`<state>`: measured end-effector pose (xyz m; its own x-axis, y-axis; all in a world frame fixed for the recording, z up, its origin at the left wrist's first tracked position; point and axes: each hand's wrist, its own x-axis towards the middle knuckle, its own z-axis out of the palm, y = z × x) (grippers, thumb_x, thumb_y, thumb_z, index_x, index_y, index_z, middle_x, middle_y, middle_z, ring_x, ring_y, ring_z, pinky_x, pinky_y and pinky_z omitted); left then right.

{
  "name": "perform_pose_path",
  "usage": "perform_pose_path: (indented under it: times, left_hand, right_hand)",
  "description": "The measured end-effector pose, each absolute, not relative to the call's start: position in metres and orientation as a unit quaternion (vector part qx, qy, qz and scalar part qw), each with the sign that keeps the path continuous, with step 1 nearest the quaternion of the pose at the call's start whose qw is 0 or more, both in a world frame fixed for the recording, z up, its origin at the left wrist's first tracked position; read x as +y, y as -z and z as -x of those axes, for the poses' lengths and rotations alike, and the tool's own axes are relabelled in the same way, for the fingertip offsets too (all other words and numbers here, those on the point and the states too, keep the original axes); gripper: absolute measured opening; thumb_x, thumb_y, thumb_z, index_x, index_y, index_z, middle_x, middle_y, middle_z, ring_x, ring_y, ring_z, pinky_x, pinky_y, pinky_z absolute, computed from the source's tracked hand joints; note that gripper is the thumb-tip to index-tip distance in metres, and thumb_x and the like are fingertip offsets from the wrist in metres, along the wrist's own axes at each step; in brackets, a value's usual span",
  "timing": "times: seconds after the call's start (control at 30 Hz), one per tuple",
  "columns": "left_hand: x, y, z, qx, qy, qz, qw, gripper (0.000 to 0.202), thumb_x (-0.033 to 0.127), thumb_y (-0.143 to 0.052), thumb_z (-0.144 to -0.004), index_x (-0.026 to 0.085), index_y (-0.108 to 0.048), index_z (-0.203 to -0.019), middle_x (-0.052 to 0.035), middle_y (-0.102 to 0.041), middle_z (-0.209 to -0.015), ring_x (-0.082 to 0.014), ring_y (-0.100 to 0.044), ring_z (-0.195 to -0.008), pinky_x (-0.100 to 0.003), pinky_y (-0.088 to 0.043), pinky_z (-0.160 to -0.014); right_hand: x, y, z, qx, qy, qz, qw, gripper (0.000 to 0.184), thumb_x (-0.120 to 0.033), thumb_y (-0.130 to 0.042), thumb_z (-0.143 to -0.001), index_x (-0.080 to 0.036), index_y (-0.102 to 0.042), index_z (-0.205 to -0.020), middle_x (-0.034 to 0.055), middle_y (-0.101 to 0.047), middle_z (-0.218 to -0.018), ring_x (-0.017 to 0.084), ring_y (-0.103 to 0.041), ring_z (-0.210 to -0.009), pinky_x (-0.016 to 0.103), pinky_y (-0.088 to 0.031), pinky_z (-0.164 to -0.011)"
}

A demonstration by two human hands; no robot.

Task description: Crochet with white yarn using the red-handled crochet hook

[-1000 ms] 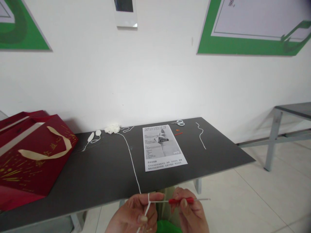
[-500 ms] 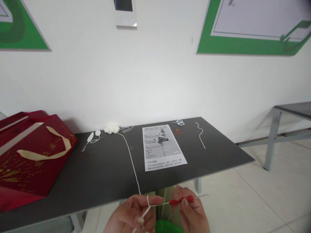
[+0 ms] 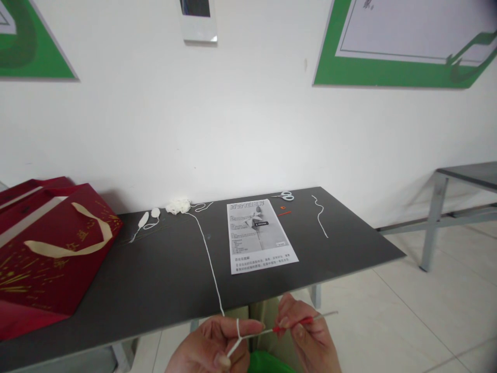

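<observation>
At the bottom edge, my left hand [image 3: 217,347] is closed, with white yarn [image 3: 209,259] looped over its forefinger and pinched below. The strand runs from there up across the dark table [image 3: 163,280] to a small yarn pile [image 3: 178,205] by the wall. My right hand [image 3: 306,339] is closed on a red-handled crochet hook [image 3: 295,324]. The hook's metal tip points left to the loop at my left forefinger, and its bare end sticks out to the right.
A printed instruction sheet [image 3: 258,235] lies mid-table, with white scissors [image 3: 285,196], small orange bits [image 3: 284,211] and a loose yarn piece [image 3: 320,217] behind it. Two small white crocheted pieces [image 3: 149,217] lie left of the pile. A red gift bag [image 3: 46,248] covers the left end. Another bench [image 3: 466,202] stands right.
The crochet hook has tilted, its right end rising and its tip dipping toward the loop. My right hand has shifted slightly on the handle. My left hand keeps its hold on the yarn.
</observation>
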<state>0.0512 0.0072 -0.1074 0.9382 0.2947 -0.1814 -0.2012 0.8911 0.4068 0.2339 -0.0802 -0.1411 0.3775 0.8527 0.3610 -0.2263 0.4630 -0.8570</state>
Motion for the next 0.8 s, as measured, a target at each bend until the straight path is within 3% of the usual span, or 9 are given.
perform_pose_path:
  times: [0.47,0.63,0.8]
  left_hand:
    - [0.005,0.099,-0.050,0.157,-0.086,-0.211,0.961,0.055,0.004,-0.076,-0.047,-0.002,-0.077,-0.102,0.0033,-0.051,-0.042,-0.0028,-0.029,-0.034,-0.021,-0.014,-0.036]
    - [0.006,0.094,-0.051,0.198,-0.083,-0.218,0.952,0.050,0.003,-0.077,-0.046,-0.006,-0.077,-0.095,-0.0009,-0.060,-0.046,-0.0037,-0.043,-0.037,-0.020,-0.024,-0.038]
    - [0.003,0.095,-0.047,0.255,-0.082,-0.231,0.935,0.045,0.002,-0.076,-0.043,-0.002,-0.080,-0.088,-0.0089,-0.074,-0.058,-0.0090,-0.056,-0.044,-0.020,-0.033,-0.043]
  right_hand:
    - [-0.081,0.137,-0.238,-0.417,-0.384,0.368,0.737,0.021,-0.047,-0.067,-0.087,-0.029,-0.076,-0.080,0.0021,-0.068,-0.065,0.021,-0.055,-0.066,0.035,-0.041,-0.064]
    - [-0.081,0.133,-0.240,-0.427,-0.385,0.370,0.730,0.021,-0.047,-0.067,-0.086,-0.029,-0.076,-0.079,0.0025,-0.068,-0.064,0.022,-0.055,-0.066,0.035,-0.041,-0.064]
    - [-0.081,0.135,-0.243,-0.413,-0.394,0.362,0.737,0.021,-0.045,-0.070,-0.084,-0.027,-0.076,-0.077,0.0026,-0.068,-0.064,0.020,-0.055,-0.066,0.034,-0.042,-0.064]
